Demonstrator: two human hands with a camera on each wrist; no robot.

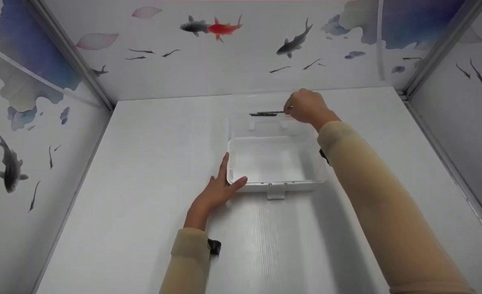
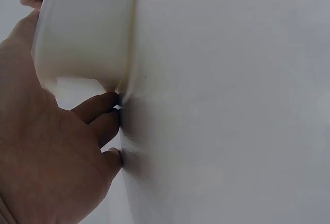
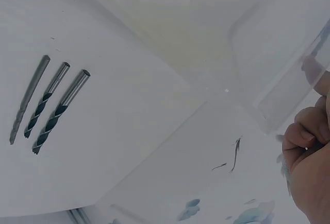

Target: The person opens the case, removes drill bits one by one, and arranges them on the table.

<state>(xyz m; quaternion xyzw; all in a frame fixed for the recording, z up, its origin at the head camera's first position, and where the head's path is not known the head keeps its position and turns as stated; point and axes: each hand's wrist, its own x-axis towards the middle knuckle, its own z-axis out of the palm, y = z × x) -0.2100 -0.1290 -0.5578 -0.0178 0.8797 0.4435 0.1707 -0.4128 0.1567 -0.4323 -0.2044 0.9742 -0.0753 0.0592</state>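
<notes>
A clear plastic box [image 1: 276,187] lies on the table with its lid [image 1: 241,102] folded back. At its near left corner my left hand [image 1: 213,195] holds on, thumb over the front rim, index finger along the left side. In the left wrist view, the fingertips [image 2: 111,100] are at the foot of the box wall. Above the lid, my right hand [image 1: 307,107] pinches a thin dark rod, apparently a drill bit [image 1: 270,112]; a second dark, rod-like shape [image 1: 263,115] shows just below it. In the right wrist view the right hand [image 3: 309,141] is partly out of frame.
Three drill bits [image 3: 55,112] lie side by side on the white table [image 3: 108,162], hidden behind the right arm in the head view. White panels [image 1: 224,73] printed with fish enclose the table at the back and both sides. A latch [image 1: 276,192] hangs from the box's front.
</notes>
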